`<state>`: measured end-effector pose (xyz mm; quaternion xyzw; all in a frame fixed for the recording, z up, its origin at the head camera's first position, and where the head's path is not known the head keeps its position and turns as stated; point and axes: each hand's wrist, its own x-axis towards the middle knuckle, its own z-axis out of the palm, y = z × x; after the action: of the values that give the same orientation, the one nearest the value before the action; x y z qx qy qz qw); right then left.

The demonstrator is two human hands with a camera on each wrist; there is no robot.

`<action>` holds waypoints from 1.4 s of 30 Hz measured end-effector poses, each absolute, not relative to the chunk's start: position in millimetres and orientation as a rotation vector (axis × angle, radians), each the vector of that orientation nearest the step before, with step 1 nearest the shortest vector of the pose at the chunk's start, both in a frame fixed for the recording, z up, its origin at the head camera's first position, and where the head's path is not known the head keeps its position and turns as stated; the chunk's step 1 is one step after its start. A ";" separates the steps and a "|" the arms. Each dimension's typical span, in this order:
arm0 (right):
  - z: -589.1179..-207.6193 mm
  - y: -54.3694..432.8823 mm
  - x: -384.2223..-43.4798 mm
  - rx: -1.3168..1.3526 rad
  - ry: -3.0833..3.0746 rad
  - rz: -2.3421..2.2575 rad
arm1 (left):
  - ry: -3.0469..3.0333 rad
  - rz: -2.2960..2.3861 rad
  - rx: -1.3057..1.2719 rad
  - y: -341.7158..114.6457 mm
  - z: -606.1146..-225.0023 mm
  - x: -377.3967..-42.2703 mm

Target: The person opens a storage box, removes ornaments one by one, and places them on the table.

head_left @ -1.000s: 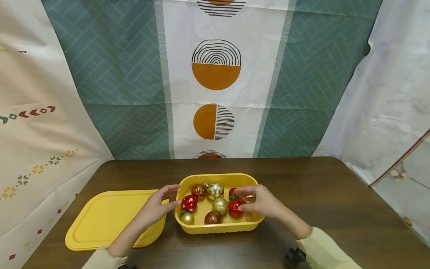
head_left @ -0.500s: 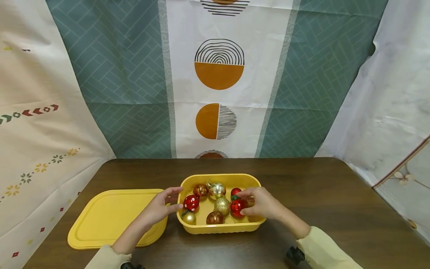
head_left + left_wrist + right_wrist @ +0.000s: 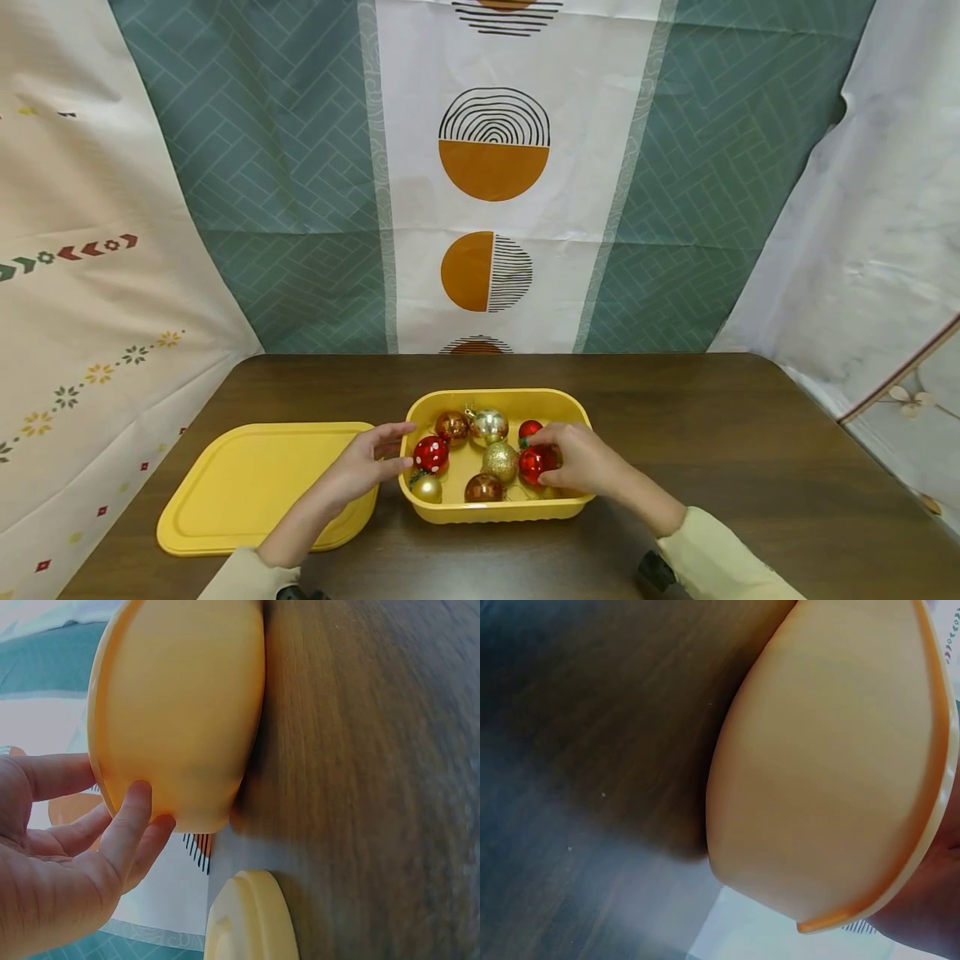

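A yellow plastic box (image 3: 525, 512) stands on the table, holding several Christmas baubles. My right hand (image 3: 588, 458) reaches in over its right side. Thumb and fingers there curl round a shiny red bauble (image 3: 532, 465); the box wall hides those fingertips in the right wrist view. At the left end, my left hand (image 3: 363, 467) rests its spread fingers against the outer wall and rim, clearly seen in the left wrist view. Nearest to it inside lie a red white-dotted bauble (image 3: 431, 455) and a matte gold one (image 3: 427, 488). A glittery gold bauble (image 3: 500, 462) sits mid-box.
A flat yellow lid (image 3: 255, 483) lies left of the box, partly beneath the left forearm. Also in the box are copper (image 3: 452, 427), shiny gold (image 3: 489, 426) and brown (image 3: 483, 488) baubles, plus a small red one (image 3: 529, 431). Fabric (image 3: 315, 183) hangs behind the dark table (image 3: 712, 433).
My right hand has dipped lower into the box, its fingers closing in round the red bauble. The left hand stays at the box's left end. The whole view has shifted slightly.
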<state>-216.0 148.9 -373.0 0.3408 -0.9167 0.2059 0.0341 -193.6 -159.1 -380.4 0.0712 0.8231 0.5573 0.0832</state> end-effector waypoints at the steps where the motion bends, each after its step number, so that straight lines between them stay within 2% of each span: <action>1: -373.5 148.4 -216.3 1.049 -2.816 0.614 | 2.454 1.666 0.207 -159.0 -380.2 -193.4; 20: -376.6 144.1 -214.1 1.069 -2.765 0.512 | 2.432 1.689 0.185 -157.5 -379.4 -193.1; 42: -352.7 181.8 -209.5 0.842 -2.657 0.896 | 2.428 1.685 0.168 -158.1 -379.4 -192.3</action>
<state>-209.5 181.8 -352.7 0.2860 -0.9023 0.3044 0.1066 -192.3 -158.1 -379.4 0.0565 0.8169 0.5668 0.0906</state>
